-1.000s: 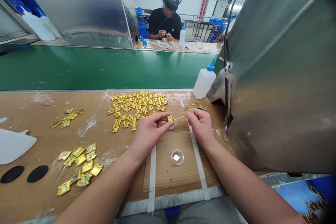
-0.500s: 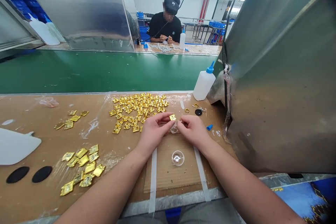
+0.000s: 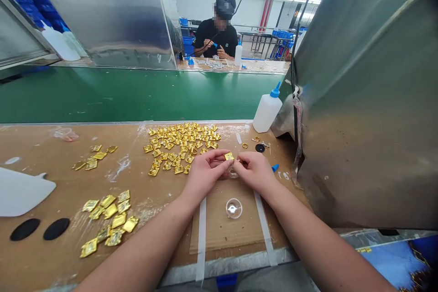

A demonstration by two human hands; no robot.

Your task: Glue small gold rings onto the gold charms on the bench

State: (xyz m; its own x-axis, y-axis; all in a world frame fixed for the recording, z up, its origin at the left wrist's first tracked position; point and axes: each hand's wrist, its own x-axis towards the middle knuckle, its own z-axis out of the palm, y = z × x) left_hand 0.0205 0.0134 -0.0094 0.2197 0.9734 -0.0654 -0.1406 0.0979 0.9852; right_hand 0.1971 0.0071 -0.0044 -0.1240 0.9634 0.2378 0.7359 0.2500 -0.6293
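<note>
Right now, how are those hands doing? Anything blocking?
Left hand: pinching gold piece. Right hand: beside it, grip hidden. Clear cup on cardboard. Nothing visibly blocking.

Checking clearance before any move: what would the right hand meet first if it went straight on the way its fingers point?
The right hand would probably meet the gold piece held in the left hand; depth there is unclear.

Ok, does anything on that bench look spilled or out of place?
Two things. Whitish smears mark the brown work surface between groups of gold pieces; they look like dried residue, though I can't tell of what. And a loose blue pointed piece lies beside the right hand, fitted to no bottle.
</note>
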